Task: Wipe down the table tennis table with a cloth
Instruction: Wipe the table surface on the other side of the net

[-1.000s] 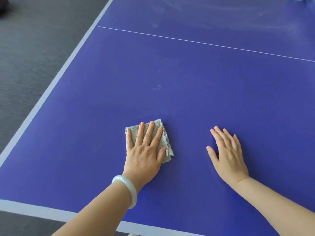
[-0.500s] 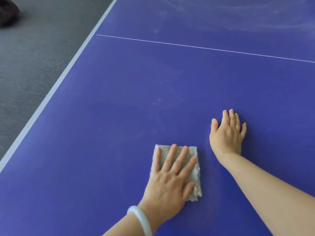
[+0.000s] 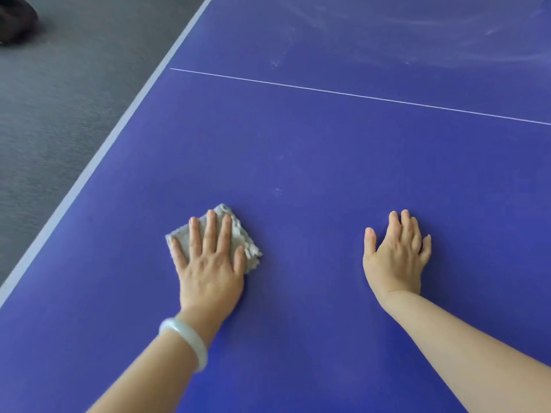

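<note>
The blue table tennis table (image 3: 328, 150) fills most of the view, with a thin white line across its far part. A folded grey cloth (image 3: 238, 236) lies flat on it, left of centre. My left hand (image 3: 211, 263), with a pale bangle on the wrist, presses flat on the cloth with straight, spread fingers and covers most of it. To the right, my right hand (image 3: 396, 257) rests palm down on the bare table surface, holding nothing.
The table's pale left edge (image 3: 98, 156) runs diagonally, with grey carpet floor (image 3: 59, 99) beyond it. A dark object (image 3: 15, 19) lies on the floor at the top left. Whitish smears (image 3: 417, 31) streak the far part of the table.
My left hand has slid the cloth from beside my right hand back to the left and a little farther away. My right hand stays flat on the table.
</note>
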Motion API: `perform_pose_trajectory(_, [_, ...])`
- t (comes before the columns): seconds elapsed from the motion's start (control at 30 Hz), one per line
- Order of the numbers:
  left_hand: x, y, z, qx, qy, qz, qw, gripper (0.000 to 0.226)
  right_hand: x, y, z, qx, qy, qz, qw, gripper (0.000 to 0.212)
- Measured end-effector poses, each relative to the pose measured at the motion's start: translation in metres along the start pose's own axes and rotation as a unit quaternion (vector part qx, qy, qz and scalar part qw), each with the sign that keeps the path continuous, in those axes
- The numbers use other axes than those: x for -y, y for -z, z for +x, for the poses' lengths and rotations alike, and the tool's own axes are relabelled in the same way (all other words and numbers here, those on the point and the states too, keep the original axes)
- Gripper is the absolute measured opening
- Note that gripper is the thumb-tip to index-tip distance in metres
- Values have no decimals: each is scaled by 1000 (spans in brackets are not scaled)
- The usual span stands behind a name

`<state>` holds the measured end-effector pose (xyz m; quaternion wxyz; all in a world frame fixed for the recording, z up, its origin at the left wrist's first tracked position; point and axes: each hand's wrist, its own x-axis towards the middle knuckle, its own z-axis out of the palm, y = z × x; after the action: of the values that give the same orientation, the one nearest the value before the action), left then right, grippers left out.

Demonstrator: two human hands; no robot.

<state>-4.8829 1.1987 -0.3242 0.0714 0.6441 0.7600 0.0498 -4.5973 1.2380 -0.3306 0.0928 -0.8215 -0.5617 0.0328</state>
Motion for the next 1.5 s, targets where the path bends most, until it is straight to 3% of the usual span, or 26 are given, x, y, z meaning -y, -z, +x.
perform_pose_trajectory(0.13, [-105,-27,-70,20,-274,-26,961,66,-1,2,1,1,-5,9,1000,63])
perform_pose_trajectory(0.27, [-146,-29,-9,45,-344,-13,938,60,-4,1,2,7,-7,22,1000,65])
perform_pose_trajectory(0.33, [-134,-22,40,55,-326,10,944,61,-4,2,2,4,-5,17,1000,63])
perform_pose_trajectory(0.47, [-57,-4,124,47,-113,1,993,60,-2,2,1,11,-3,6,1000,64])
perform_pose_trajectory(0.6, [-20,-2,89,17,-24,-15,999,58,-2,4,0,10,2,1,1000,70])
perform_pose_trajectory(0.67, [-49,-9,45,-4,-79,-7,997,60,0,4,-1,3,3,3,1000,71])
perform_pose_trajectory(0.73, [-94,-19,16,9,-207,-16,978,60,0,5,-1,-3,1,6,1000,67])
perform_pose_trajectory(0.83, [-156,-29,32,24,-315,-6,949,59,0,8,-1,-2,2,12,1000,77])
perform_pose_trajectory(0.93, [-175,-27,85,53,-318,32,946,62,1,8,0,9,4,-6,1000,75])
perform_pose_trajectory(1.17, [-160,-22,142,55,-220,20,974,66,3,13,-3,48,17,-32,998,70])
perform_pose_trajectory(1.27, [-162,-22,145,66,-209,12,976,66,-7,15,-2,59,33,35,997,61])
perform_pose_trajectory(1.4, [-161,-21,147,87,-217,16,972,66,-23,25,22,74,47,222,971,55])
perform_pose_trajectory(1.5, [-160,-21,148,84,-221,23,971,66,-21,32,89,43,32,200,978,57])
